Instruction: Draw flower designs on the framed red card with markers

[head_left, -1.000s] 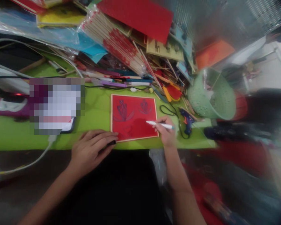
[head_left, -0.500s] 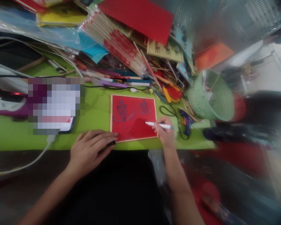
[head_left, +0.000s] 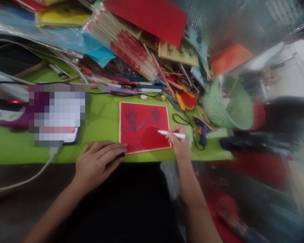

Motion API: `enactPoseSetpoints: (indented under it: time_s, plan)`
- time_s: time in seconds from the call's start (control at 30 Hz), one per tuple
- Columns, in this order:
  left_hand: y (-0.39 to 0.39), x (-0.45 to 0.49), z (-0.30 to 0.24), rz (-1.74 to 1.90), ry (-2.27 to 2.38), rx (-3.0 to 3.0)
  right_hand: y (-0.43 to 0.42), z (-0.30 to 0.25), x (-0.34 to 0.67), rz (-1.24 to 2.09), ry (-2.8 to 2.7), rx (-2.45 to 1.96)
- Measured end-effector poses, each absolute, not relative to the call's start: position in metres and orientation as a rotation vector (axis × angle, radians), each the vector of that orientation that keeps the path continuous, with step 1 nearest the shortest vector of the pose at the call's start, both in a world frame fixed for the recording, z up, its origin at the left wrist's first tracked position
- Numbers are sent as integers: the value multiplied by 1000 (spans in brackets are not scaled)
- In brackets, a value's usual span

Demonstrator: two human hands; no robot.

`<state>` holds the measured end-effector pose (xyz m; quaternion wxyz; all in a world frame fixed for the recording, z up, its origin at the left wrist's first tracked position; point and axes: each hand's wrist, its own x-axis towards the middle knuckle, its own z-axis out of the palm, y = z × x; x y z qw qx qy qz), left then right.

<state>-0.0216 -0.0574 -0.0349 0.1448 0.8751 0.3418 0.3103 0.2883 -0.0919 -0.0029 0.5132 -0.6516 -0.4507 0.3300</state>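
Observation:
A red panel with a thin pale wooden border lies on the green tabletop in front of me, two dark flower drawings on its upper half. My right hand pinches a white marker with a teal end, at the panel's right edge. The marker points left over the red surface; whether its tip touches cannot be told. Fingers stretched, my left hand lies flat on the table's front edge, fingertips on the panel's lower left corner. By its thumb is a small black thing I cannot make out.
A phone with a white cable stands left. Behind the panel lie pens, bundled wooden sticks and coloured sheets. To the right are a blue glue gun, orange-handled scissors and a green basket.
The marker tip has shifted very slightly up and to the right over the panel. My left hand rests in the same place.

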Motion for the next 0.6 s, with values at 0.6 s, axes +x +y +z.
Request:
enactPoseSetpoints:
  time_s: [0.6]
  plan:
    - [-58,-22,-34,887,1005,2508,-91,-1,288,786,-1118,-1593]
